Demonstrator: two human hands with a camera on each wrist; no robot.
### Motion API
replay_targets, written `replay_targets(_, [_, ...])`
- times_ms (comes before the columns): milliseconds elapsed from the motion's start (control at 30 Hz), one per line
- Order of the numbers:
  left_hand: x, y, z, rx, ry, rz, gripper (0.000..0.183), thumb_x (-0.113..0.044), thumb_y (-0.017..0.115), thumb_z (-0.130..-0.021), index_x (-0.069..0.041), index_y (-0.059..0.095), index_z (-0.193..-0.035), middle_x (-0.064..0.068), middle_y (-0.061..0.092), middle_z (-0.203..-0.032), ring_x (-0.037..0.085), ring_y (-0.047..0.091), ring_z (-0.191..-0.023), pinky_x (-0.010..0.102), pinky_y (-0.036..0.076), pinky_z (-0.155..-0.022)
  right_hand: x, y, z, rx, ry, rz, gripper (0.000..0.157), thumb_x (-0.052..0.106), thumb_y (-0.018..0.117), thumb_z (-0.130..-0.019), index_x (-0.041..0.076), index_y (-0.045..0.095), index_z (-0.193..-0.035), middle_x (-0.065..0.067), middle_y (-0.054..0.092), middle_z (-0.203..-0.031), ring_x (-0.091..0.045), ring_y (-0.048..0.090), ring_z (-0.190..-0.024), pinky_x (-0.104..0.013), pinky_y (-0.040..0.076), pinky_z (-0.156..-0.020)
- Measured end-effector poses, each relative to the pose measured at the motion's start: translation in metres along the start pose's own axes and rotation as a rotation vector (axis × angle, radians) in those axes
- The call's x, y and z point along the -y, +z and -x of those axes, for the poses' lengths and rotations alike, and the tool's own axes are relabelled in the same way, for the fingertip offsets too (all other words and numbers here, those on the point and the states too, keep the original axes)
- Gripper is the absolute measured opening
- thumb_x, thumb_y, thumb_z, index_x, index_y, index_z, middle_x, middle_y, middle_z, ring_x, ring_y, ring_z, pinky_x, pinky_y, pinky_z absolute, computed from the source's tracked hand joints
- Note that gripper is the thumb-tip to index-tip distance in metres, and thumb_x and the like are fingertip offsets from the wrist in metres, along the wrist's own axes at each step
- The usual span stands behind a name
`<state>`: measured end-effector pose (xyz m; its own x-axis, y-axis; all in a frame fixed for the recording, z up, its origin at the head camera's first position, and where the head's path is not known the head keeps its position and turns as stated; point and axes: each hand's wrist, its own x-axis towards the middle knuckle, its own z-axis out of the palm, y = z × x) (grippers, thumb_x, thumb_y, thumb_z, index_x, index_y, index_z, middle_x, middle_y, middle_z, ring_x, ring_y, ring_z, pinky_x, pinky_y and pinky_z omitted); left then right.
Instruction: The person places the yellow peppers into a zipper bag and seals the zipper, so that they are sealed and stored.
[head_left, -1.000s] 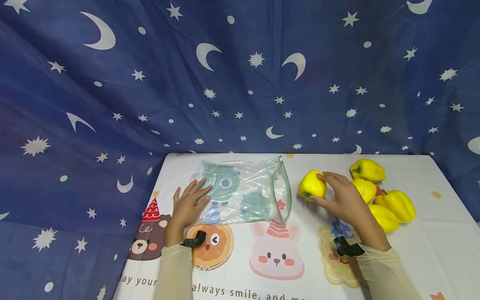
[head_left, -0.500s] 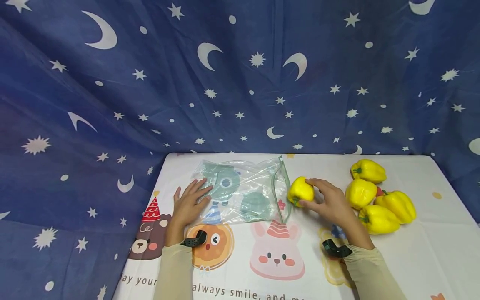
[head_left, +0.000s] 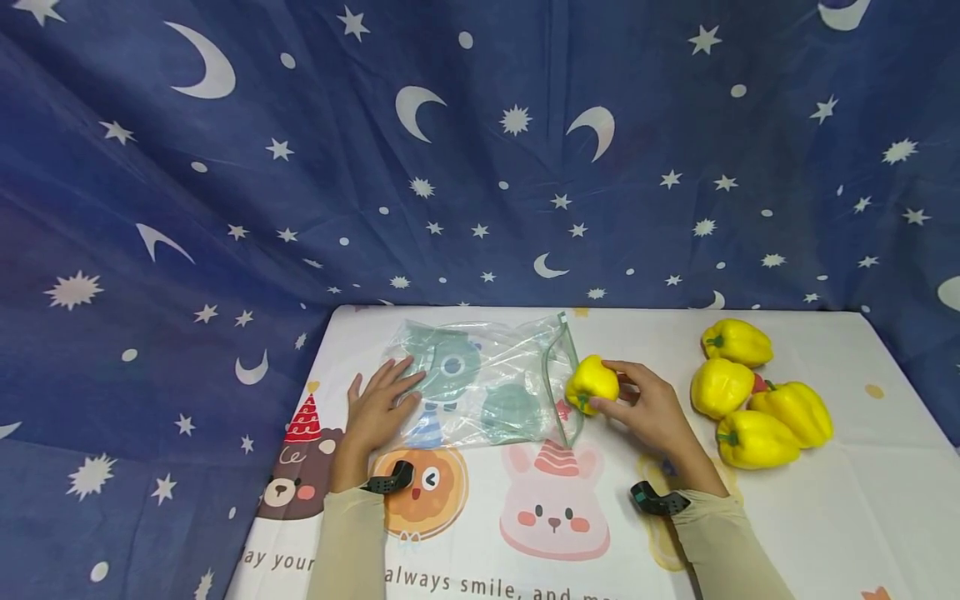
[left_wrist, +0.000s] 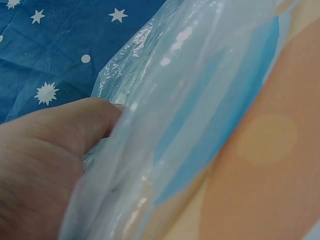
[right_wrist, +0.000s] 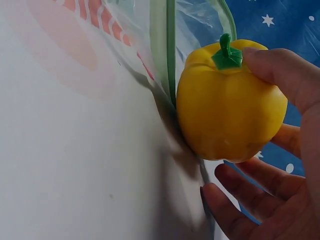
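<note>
A clear plastic zip bag (head_left: 480, 387) lies on its side on the table, its green-edged mouth facing right and gaping. My left hand (head_left: 381, 404) rests on the bag's left end with the fingers spread. In the left wrist view, the thumb (left_wrist: 95, 117) touches the film, while the bag hides the other fingers. At the bag's mouth, my right hand (head_left: 651, 408) pinches a yellow bell pepper (head_left: 592, 384) between thumb and fingers. The right wrist view shows the pepper's green stem (right_wrist: 227, 52) beside the thumb and the green bag edge (right_wrist: 167, 55) next to the pepper.
Several more yellow peppers (head_left: 757, 439) lie grouped to the right, with something small and red (head_left: 759, 382) among them. A white printed cloth (head_left: 622, 533) covers the table. Behind and to the left hangs a blue curtain (head_left: 480, 167) with moons and stars.
My right hand has carried the pepper left, from right of the bag to its green-edged mouth. My left hand and the bag have stayed in place.
</note>
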<state>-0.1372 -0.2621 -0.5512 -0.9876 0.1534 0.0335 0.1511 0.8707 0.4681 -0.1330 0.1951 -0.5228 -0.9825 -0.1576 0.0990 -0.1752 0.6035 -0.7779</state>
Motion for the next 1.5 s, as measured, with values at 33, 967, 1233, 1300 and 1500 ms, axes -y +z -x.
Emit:
replay_targets(33, [0.0,0.0,0.0,0.0,0.002,0.002,0.042,-0.042,0.055,-0.103,-0.038,0.058,-0.144,-0.01,0.037,-0.165,0.021,0.021,-0.158,0.066,-0.003,-0.122,0.0,0.001,0.0,-0.003,0.003,-0.001,0.069,0.043,0.085,-0.082,0.016,0.06,-0.141,-0.013,0.06,-0.139,-0.035,0.068,-0.118,-0.042,0.058,-0.094])
replay_targets(967, [-0.001,-0.001,0.0,0.005,0.005,-0.002,0.041,-0.042,0.052,-0.104,-0.038,0.058,-0.145,-0.011,0.036,-0.165,0.02,0.02,-0.159,0.066,-0.003,-0.122,0.001,0.022,-0.016,0.201,0.085,-0.352,0.079,0.026,0.086,-0.084,0.024,0.046,-0.151,-0.015,0.052,-0.146,-0.03,0.067,-0.113,-0.02,0.055,-0.09])
replay_targets(1233, [-0.001,-0.001,0.0,-0.002,0.004,0.001,0.041,-0.042,0.053,-0.104,-0.037,0.059,-0.144,-0.011,0.037,-0.165,0.021,0.02,-0.158,0.066,-0.003,-0.122,-0.005,0.02,-0.018,0.281,0.076,-0.438,0.072,0.019,0.077,-0.093,0.021,0.042,-0.156,-0.017,0.043,-0.156,-0.039,0.055,-0.132,-0.028,0.052,-0.102])
replay_targets(1300, [-0.001,-0.001,0.0,-0.002,0.005,0.005,0.041,-0.042,0.053,-0.104,-0.037,0.059,-0.144,-0.011,0.037,-0.165,0.021,0.02,-0.158,0.066,-0.004,-0.122,-0.005,0.018,-0.018,0.285,0.076,-0.435,0.066,0.022,0.07,-0.098,0.02,0.041,-0.157,-0.016,0.042,-0.158,-0.04,0.049,-0.138,-0.04,0.046,-0.112])
replay_targets(1500, [0.0,0.0,0.0,0.001,0.005,0.01,0.042,-0.043,0.052,-0.104,-0.037,0.058,-0.145,-0.012,0.036,-0.165,0.02,0.02,-0.159,0.065,-0.004,-0.122,-0.003,0.016,-0.019,0.281,0.111,-0.428,0.061,0.03,0.062,-0.103,0.016,0.039,-0.158,-0.016,0.045,-0.157,-0.037,0.045,-0.142,-0.051,0.033,-0.12])
